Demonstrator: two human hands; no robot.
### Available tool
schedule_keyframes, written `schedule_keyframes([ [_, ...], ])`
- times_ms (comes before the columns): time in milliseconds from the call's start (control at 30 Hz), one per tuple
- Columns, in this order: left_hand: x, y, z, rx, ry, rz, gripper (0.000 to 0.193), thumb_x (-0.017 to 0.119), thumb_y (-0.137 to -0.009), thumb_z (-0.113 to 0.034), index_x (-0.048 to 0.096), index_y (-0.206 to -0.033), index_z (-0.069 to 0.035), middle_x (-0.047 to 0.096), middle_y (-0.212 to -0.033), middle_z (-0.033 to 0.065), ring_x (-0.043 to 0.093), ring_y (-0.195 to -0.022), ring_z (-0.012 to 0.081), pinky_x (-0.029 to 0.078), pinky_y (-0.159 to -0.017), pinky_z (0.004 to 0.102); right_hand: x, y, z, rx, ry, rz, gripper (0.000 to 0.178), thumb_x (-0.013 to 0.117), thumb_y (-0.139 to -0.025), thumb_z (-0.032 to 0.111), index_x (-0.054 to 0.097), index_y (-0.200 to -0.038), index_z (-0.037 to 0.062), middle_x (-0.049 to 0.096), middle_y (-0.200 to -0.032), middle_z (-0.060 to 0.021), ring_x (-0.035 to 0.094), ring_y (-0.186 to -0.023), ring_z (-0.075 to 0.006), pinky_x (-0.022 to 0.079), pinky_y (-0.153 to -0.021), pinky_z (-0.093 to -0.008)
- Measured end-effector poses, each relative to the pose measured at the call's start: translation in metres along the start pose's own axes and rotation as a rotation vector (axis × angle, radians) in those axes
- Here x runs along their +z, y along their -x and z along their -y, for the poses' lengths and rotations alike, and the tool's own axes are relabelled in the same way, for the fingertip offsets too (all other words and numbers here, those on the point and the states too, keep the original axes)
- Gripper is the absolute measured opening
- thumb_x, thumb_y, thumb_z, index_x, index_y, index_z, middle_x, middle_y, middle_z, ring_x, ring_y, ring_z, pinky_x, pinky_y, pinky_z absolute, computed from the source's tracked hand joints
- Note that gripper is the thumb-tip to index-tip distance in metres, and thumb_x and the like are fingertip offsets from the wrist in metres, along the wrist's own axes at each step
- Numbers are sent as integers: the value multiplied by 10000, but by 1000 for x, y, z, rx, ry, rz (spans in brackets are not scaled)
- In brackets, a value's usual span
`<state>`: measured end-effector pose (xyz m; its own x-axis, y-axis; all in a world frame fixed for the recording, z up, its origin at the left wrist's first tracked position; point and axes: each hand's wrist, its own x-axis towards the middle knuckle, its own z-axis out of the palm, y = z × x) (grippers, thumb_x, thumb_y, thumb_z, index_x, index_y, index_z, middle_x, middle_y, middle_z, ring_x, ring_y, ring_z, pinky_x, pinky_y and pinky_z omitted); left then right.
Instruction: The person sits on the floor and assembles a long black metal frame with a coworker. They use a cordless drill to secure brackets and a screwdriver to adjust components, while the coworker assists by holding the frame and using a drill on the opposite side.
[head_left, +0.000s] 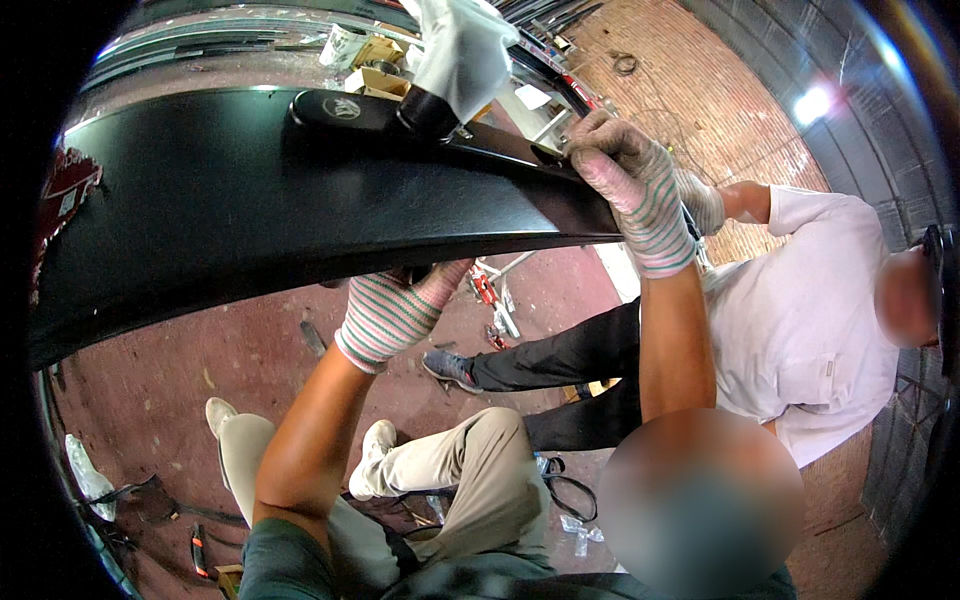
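Note:
A long, curved black panel [300, 200] crosses the upper left of the view. On its top side sits an oblong black plate with a pale emblem [341, 108], beside a black post wrapped in white plastic [455, 60]. My left hand [395, 315], in a striped knit glove, holds the panel's lower edge from below; its fingertips are hidden behind it. My right hand [635, 190], in a matching glove, is closed at the panel's right end, fingers curled by the top edge. What is between them does not show.
Close behind my right hand is a co-worker's gloved hand [702, 203]; that person wears a white shirt [800, 310]. Red-and-silver metal parts [492, 295] lie on the reddish floor. Orange-handled pliers [199, 551] lie lower left. Cardboard boxes [378, 82] stand beyond the panel.

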<state>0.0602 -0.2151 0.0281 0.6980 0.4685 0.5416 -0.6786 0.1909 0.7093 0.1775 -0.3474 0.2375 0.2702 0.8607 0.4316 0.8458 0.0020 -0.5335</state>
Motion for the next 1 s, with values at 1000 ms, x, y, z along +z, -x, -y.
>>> schedule_keyframes([
  [1000,-1,0,-5,20,-57,-13,301,773,-851,-155,662,-1102,-33,689,-988,55,648,-902,175,528,-816,317,-10,3,-10,81,-47,18,158,737,-849,171,655,-853,37,598,-853,4,535,-821,-96,435,-771,-255],
])
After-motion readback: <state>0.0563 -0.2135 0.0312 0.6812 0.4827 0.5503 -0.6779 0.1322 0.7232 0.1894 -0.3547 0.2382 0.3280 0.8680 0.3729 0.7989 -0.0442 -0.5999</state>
